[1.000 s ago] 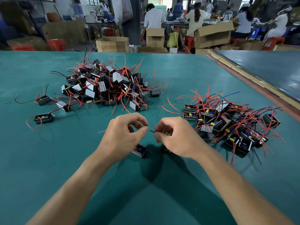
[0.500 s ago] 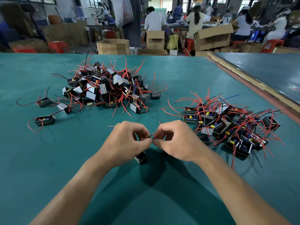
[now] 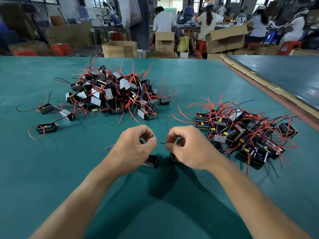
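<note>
Left hand (image 3: 133, 149) and right hand (image 3: 188, 149) each pinch the wire leads (image 3: 161, 143) — grip close to the tips (the black modules (image 3: 151, 160) sit beneath) and align them before joining.

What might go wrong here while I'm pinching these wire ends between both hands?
The thin wire runs between the left hand and right hand; a hard tug might snap it or tear it from the black module below the left hand. Loose red leads of the right pile lie close to the right wrist and may snag.
</note>
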